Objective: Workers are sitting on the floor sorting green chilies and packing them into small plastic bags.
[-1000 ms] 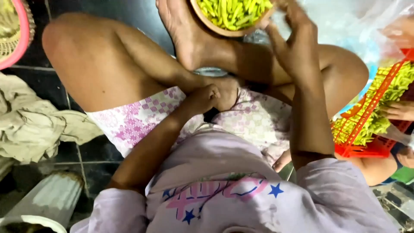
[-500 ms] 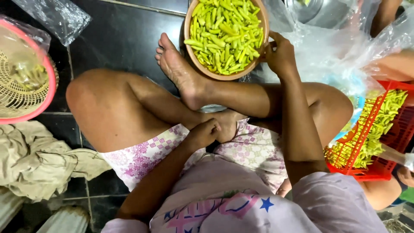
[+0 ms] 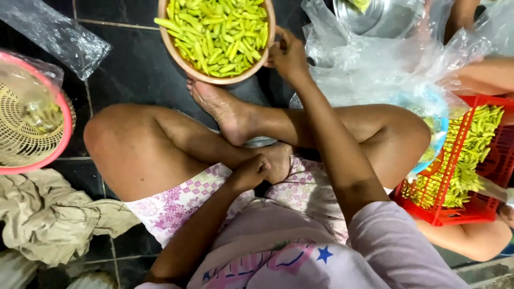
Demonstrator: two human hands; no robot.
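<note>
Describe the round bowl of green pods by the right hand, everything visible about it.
The bowl is round and shallow with a smooth tan-brown rim, perhaps plastic, though the material is unclear. It sits level on the dark tiled floor; its top is cut off by the picture's edge. It is heaped with slim yellow-green pods. The right hand grips its rim on the right side. A bare foot lies just below its near edge; contact cannot be told.

Green chillies (image 3: 219, 35), brown bowl (image 3: 182, 56), red crate (image 3: 482, 208), pink basket rim (image 3: 56, 107)
</note>
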